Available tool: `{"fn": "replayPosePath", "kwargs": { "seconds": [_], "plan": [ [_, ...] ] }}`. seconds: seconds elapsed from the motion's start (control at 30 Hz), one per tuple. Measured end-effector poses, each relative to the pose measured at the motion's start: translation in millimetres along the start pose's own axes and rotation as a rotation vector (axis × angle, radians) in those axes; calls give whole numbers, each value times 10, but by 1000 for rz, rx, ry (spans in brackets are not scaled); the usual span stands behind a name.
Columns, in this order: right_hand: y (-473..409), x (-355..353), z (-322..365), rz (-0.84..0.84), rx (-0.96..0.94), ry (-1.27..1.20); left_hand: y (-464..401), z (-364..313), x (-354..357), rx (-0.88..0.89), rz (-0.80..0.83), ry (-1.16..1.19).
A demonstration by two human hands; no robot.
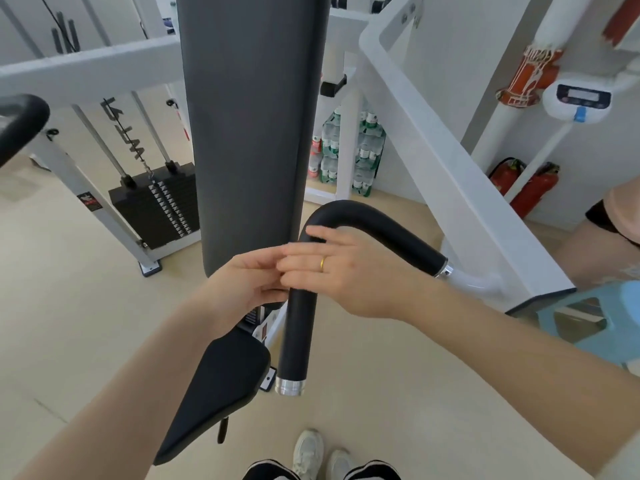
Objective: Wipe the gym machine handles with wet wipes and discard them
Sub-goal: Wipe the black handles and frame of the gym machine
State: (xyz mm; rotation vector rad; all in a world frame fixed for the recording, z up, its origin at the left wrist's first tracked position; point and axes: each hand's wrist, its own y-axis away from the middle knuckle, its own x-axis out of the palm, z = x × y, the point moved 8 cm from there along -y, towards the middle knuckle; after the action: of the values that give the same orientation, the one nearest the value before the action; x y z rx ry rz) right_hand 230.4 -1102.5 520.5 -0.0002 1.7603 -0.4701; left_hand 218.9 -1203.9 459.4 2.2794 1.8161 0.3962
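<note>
A black padded machine handle [298,336] bends from a white frame arm down to a silver end cap. My right hand [356,277], a ring on one finger, lies flat across the handle just below its bend, fingers stretched out to the left. My left hand [242,284] is beside the handle on its left, its fingertips meeting those of my right hand and partly hidden by them. No wet wipe shows in either hand. A second black handle [20,123] pokes in at the far left edge.
The tall dark back pad [252,116] and black seat [221,382] stand just left of the handle. A weight stack [156,206] sits behind on the left. At right are the white frame arm [450,174], a blue stool [595,320], red fire extinguishers [533,188] and another person's leg [588,247].
</note>
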Motion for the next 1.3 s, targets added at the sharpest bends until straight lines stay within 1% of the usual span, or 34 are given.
{"fn": "replayPosePath", "kwargs": {
  "seconds": [0.07, 0.1, 0.13, 0.17, 0.23, 0.27, 0.3, 0.33, 0.4, 0.43, 0.47, 0.5, 0.57, 0.6, 0.63, 0.67, 0.73, 0.77, 0.8, 0.83, 0.93, 0.97, 1.0, 1.03, 1.07, 1.13, 1.17, 1.2, 1.27, 1.3],
  "plan": [
    [-16, -116, -251, -68, 172, 61, -6, 8, -29, -13, -14, 15],
    [-22, -145, -256, -83, 213, 68, -9, 18, -44, -16, -32, 26],
    [-24, -131, -137, -87, 180, 61, -18, 21, -42, -18, -40, 44],
    [-11, -81, 68, -65, 92, 19, -25, 12, -32, -26, -39, 58],
    [60, 10, 516, 23, -159, -89, -23, 16, 17, -47, -1, 80],
    [91, 33, 604, 59, -231, -109, -31, 32, 24, -54, 16, 85],
    [92, 36, 561, 63, -231, -103, -26, 48, 15, -62, 12, 93],
    [63, 36, 415, 44, -156, -80, -15, 57, 4, -64, 0, 107],
    [-1, -23, 77, -18, 62, -15, 9, 84, -11, -54, -4, 114],
    [-3, -36, 28, -32, 119, 4, 27, 94, -5, -53, -1, 110],
    [17, -22, 107, -46, 103, -2, 33, 105, 1, -53, -3, 109],
    [59, 31, 281, -34, 31, -44, 40, 107, -2, -57, -13, 108],
    [166, 135, 694, 70, -171, -126, 42, 117, -13, -58, -23, 74],
    [198, 158, 796, 111, -229, -143, 44, 124, -10, -56, -13, 48],
    [202, 158, 780, 112, -236, -138, 42, 121, 6, -53, -1, 32],
    [190, 148, 690, 78, -187, -116, 50, 112, 11, -51, 5, 26],
    [172, 71, 414, -39, 33, -34, 49, 83, 16, -52, -21, 29],
    [189, 36, 353, -85, 162, -26, 56, 82, 13, -60, -19, 32],
    [226, 35, 403, -120, 231, -36, 59, 89, 8, -60, -3, 32],
    [255, 83, 561, -125, 227, -62, 74, 93, 11, -58, 28, 29],
    [333, 255, 1169, -45, 44, -134, 131, 134, -11, -53, 126, -16],
    [361, 283, 1214, -51, 55, -138, 144, 140, -10, -41, 150, -23],
    [388, 289, 1166, -87, 129, -148, 150, 146, -13, -20, 170, -23],
    [409, 277, 1059, -149, 251, -177, 160, 135, 6, 3, 186, -15],
    [432, 253, 915, -222, 421, -240, 169, 129, 11, 19, 194, -10],
    [540, 199, 620, -400, 873, -417, 197, 110, 28, 39, 197, -28],
    [606, 224, 547, -494, 1103, -585, 207, 103, 30, 47, 195, -41],
    [632, 319, 548, -575, 1275, -843, 213, 91, 35, 58, 190, -55],
    [611, 581, 676, -689, 1430, -1374, 227, 60, 43, 88, 168, -95],
    [604, 650, 757, -752, 1467, -1575, 237, 39, 44, 113, 155, -133]
  ]
}}
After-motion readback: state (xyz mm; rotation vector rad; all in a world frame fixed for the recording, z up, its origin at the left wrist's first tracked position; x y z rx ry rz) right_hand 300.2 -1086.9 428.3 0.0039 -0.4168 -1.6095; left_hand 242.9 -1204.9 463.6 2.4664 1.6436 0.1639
